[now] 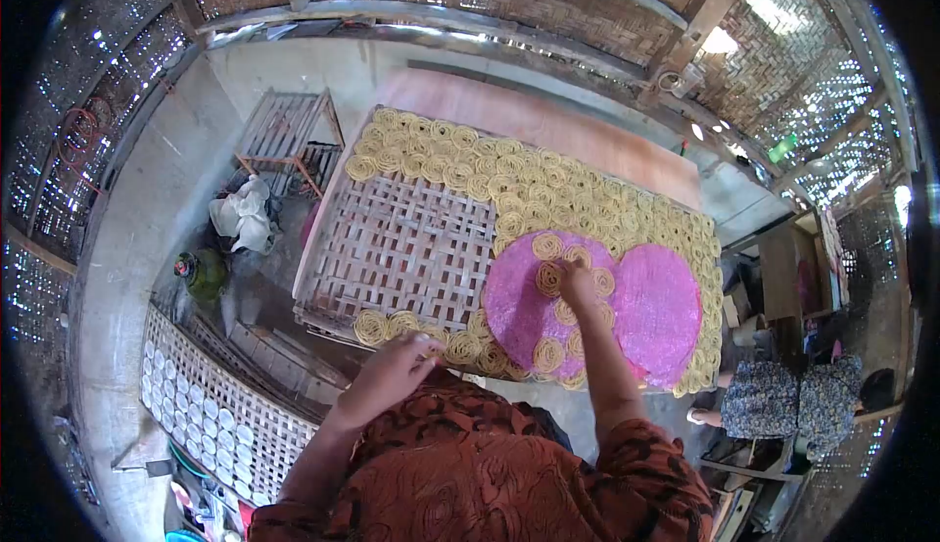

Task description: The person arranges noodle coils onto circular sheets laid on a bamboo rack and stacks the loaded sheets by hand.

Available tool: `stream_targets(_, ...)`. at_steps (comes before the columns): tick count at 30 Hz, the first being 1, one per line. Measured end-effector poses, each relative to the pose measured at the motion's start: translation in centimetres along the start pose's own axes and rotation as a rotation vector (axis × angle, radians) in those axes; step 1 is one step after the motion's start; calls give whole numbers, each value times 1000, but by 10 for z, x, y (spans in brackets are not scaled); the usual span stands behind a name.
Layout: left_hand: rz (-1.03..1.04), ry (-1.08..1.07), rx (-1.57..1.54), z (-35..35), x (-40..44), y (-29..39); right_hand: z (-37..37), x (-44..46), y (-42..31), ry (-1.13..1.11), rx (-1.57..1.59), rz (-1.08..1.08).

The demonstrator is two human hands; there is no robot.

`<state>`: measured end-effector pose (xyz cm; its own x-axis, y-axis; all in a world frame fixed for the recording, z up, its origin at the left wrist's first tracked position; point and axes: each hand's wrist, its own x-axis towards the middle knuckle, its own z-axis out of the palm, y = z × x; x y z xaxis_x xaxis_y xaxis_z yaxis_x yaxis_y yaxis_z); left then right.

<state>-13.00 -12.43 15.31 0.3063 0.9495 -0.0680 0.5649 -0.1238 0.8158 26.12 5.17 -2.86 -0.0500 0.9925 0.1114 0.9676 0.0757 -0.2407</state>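
Note:
My right hand (576,285) reaches over a round pink mesh sheet (511,292), its fingers closed on the edge of a coiled noodle nest (549,278). Several other pale yellow nests lie on this sheet, one of them a coil (548,354) near its front edge. A second pink round sheet (661,307), bare on top, lies to the right. My left hand (397,371) hovers by the front edge of the woven bamboo rack (401,238), fingers loosely bent and apart, nothing visible in them. Beneath it a front row of nests (372,327) runs along the rack.
Many nests (548,180) cover the rack's back and right side. A wooden board (548,121) lies behind. At left are a small wooden stand (289,126), a white bag (245,214), a green gas cylinder (202,276) and another rack with white discs (201,415). A person in patterned clothing (764,400) is at right.

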Motion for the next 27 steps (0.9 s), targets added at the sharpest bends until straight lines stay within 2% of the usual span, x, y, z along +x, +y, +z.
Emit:
stream_targets(1,34,-38,-17,6,4,2,5,1,-7,0,-124,-45)
stream_targets(2,61,-76,-33,11,4,2,10,-1,-8,-1,-115,-56)
stream_targets(4,25,-159,-36,21,0,-7,21,-2,-13,321,-93,-225)
stream_targets(5,1,-143,-29,24,-1,-12,18,1,-19,313,-73,-244)
stream_targets(7,-16,-124,-23,26,-9,-21,8,3,-31,233,-111,-98)
stream_targets(9,-48,-54,-4,21,-17,-31,25,21,-20,-147,-216,-35)
stream_targets(11,69,-57,80,11,-36,-42,30,35,-1,-324,178,48)
stream_targets(12,146,114,628,-5,-56,-46,66,42,38,-191,65,-100)
stream_targets(14,-332,548,659,-69,-111,-43,93,19,64,-114,-69,-249)
stream_targets(16,-747,1035,512,-164,-174,10,43,26,19,-61,68,-26)
stream_targets(17,47,1375,267,-198,-157,46,31,31,10,-64,71,-53)
stream_targets(19,-177,1542,507,-226,-158,87,18,17,-6,-71,113,-108)
stream_targets(21,-96,1405,386,-248,-190,24,11,13,-10,-209,278,-70)
stream_targets(23,-657,858,386,-202,-232,-113,10,7,-12,-209,503,-117)
stream_targets(24,-686,557,378,-183,-187,-75,5,3,-19,-307,659,-9)
stream_targets(25,-679,260,356,-164,-141,-35,-3,1,-36,-408,815,97)
stream_targets(26,-265,237,-196,-138,-126,-30,-22,0,-70,-544,984,171)
stream_targets(27,-314,-46,11,-116,-118,-48,-43,-9,-110,-687,1147,251)
